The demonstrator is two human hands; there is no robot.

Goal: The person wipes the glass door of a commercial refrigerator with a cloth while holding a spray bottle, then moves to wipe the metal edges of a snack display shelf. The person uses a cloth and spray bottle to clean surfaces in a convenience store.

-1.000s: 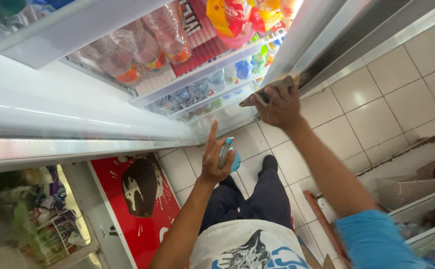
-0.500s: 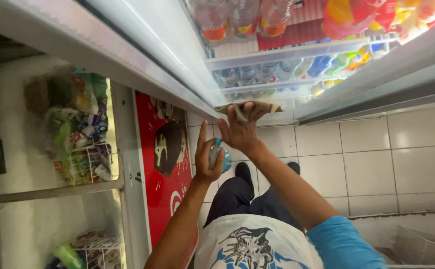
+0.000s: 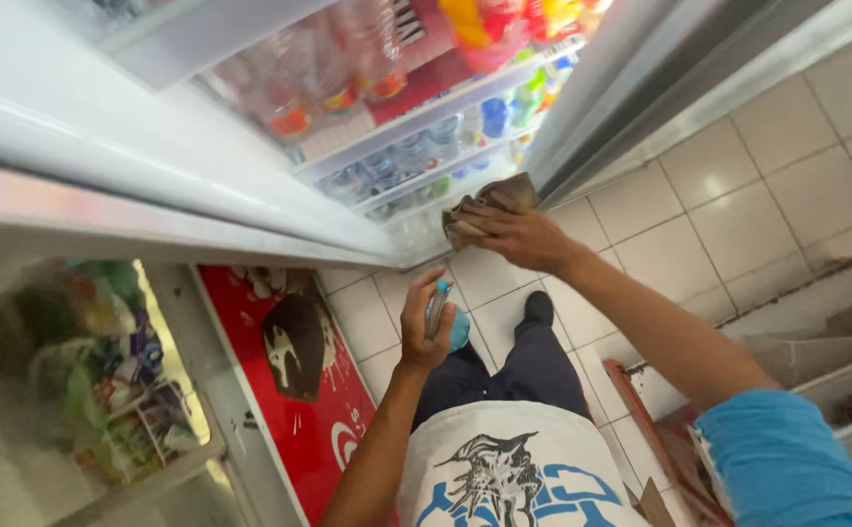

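Observation:
My right hand (image 3: 522,232) presses a brown cloth (image 3: 489,200) against the lower part of a glass fridge door (image 3: 250,166). My left hand (image 3: 424,322) is closed around a small blue spray bottle (image 3: 444,314), held upright in front of my waist, apart from the glass. Behind the glass stand shelves of bottled drinks (image 3: 416,146) and bright packets.
A red freezer cabinet with a picture on its front (image 3: 294,376) stands to my left, with a second glass case of packaged goods (image 3: 84,371) beside it. Pale floor tiles (image 3: 738,195) spread to the right. A low box or crate edge (image 3: 816,351) lies at the right.
The view has swung. My right hand slid the cloth along the bottom of the glass door. The left hand stays on the bottle at my waist.

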